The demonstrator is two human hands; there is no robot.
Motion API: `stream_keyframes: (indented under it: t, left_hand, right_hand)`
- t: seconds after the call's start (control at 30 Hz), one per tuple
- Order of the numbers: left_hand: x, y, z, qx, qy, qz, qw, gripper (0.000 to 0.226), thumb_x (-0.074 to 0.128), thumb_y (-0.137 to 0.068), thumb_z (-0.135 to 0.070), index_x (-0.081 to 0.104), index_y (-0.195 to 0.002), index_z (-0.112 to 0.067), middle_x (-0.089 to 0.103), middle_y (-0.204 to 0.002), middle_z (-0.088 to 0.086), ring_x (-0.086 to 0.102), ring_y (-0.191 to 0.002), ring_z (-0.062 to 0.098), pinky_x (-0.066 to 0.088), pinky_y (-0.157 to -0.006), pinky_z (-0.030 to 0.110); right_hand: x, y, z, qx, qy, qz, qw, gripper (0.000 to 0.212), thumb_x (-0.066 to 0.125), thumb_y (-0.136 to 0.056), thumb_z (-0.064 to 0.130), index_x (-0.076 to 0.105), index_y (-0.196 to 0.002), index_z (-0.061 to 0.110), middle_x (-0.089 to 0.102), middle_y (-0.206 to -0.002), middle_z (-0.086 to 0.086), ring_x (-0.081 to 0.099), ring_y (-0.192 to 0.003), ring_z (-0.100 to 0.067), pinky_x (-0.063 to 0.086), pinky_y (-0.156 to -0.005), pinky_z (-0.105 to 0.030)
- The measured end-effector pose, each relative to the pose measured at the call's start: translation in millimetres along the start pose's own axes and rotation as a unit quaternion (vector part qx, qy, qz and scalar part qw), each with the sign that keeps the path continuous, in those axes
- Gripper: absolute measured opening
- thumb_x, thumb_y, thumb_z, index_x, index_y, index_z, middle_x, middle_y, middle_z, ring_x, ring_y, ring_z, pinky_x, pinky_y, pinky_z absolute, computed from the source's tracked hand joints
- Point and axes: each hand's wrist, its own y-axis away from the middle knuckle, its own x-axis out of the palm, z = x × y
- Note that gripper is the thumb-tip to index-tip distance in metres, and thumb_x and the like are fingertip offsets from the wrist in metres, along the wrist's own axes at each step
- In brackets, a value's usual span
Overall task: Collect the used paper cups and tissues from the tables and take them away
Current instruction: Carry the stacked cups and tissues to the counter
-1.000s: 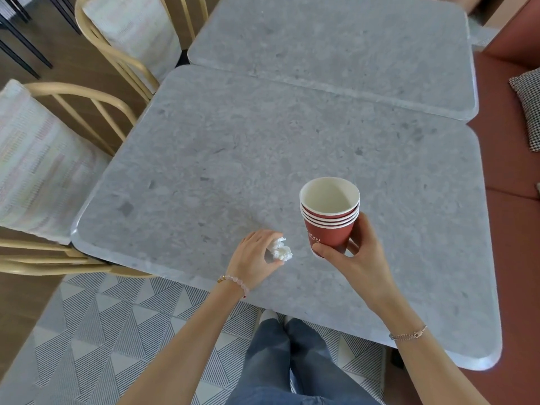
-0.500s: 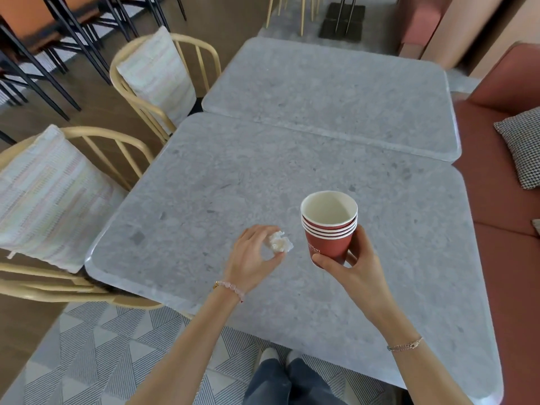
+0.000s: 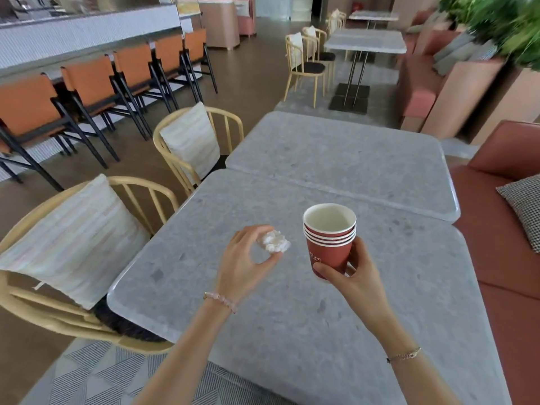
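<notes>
My right hand (image 3: 355,276) grips a stack of several red paper cups (image 3: 329,238) upright above the grey stone table (image 3: 292,331); the top cup looks empty. Just left of the stack, my left hand (image 3: 244,260) pinches a small crumpled white tissue (image 3: 273,242) between thumb and fingertips, lifted off the tabletop. Both hands hover over the near table's middle.
A second grey table (image 3: 339,159) abuts the far edge. Two wooden chairs with pale cushions (image 3: 73,244) stand at the left, a red bench with a checked cushion (image 3: 523,211) at the right. Orange bar chairs (image 3: 87,86) and more tables (image 3: 365,42) lie beyond.
My view has tilted up, showing the room beyond. Both hands rose slightly from the table, the left holding the tissue, the right holding the cup stack.
</notes>
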Motion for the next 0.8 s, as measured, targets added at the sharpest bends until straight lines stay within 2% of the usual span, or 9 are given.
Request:
stream_keyframes:
  t: [0.2,0.37,0.53,0.63,0.73,0.8]
  left_hand:
    - [-20.2,-1.9,-8.8,-0.003,-0.012,-0.027,1.000,0.038,0.077,-0.074,-0.024,0.059,-0.107,-0.027,0.059,-0.105,-0.022,0.053,-0.101,0.003,0.036,-0.084,0.007]
    - [-38.2,-1.6,-19.7,0.013,-0.004,-0.044,0.999,0.035,0.076,-0.076,-0.024,0.060,-0.108,-0.025,0.060,-0.104,-0.020,0.053,-0.101,0.003,0.040,-0.087,0.016]
    - [-56.9,3.3,-28.9,0.000,-0.020,-0.080,0.997,0.035,0.075,-0.077,-0.026,0.060,-0.108,-0.026,0.059,-0.103,-0.022,0.050,-0.101,-0.004,0.036,-0.082,0.007]
    - [-68.6,11.8,-33.9,-0.022,-0.045,-0.096,0.994,0.037,0.074,-0.077,-0.029,0.052,-0.104,-0.041,0.054,-0.101,-0.031,0.048,-0.101,-0.009,0.035,-0.081,0.003]
    - [-79.2,25.3,-39.3,-0.048,-0.077,-0.123,0.988,0.038,0.073,-0.078,-0.030,0.048,-0.101,-0.045,0.052,-0.099,-0.033,0.049,-0.098,-0.008,0.034,-0.081,0.003]
    - [-85.4,33.5,-43.0,-0.068,-0.094,-0.136,0.984,0.037,0.073,-0.078,-0.031,0.049,-0.102,-0.043,0.053,-0.099,-0.031,0.049,-0.096,-0.005,0.032,-0.080,0.000]
  right_hand:
    - [8.0,-3.5,13.9,-0.021,-0.007,0.017,1.000,0.063,0.080,-0.071,0.009,0.050,-0.125,0.019,0.064,-0.112,0.006,0.061,-0.100,-0.003,0.049,-0.073,-0.009]
    - [16.0,-4.4,20.9,-0.046,-0.007,0.023,0.999,0.063,0.081,-0.070,0.010,0.050,-0.124,0.020,0.065,-0.111,0.007,0.062,-0.101,-0.006,0.051,-0.079,-0.021]
    - [27.2,-5.3,29.4,-0.071,-0.018,0.052,0.996,0.061,0.080,-0.071,0.004,0.050,-0.123,0.017,0.064,-0.110,0.006,0.062,-0.092,0.001,0.049,-0.074,-0.009]
    - [35.3,-5.9,32.0,-0.081,-0.028,0.082,0.993,0.061,0.079,-0.071,0.004,0.049,-0.123,0.020,0.064,-0.110,0.008,0.062,-0.093,0.002,0.050,-0.074,-0.010]
    - [43.3,-5.7,35.5,-0.083,-0.038,0.133,0.987,0.060,0.078,-0.072,0.004,0.049,-0.122,0.023,0.065,-0.109,0.008,0.063,-0.092,0.001,0.052,-0.075,-0.014]
    - [48.1,-5.5,35.2,-0.086,-0.044,0.151,0.984,0.061,0.078,-0.072,0.001,0.049,-0.123,0.018,0.064,-0.110,0.004,0.063,-0.091,0.000,0.052,-0.074,-0.015]
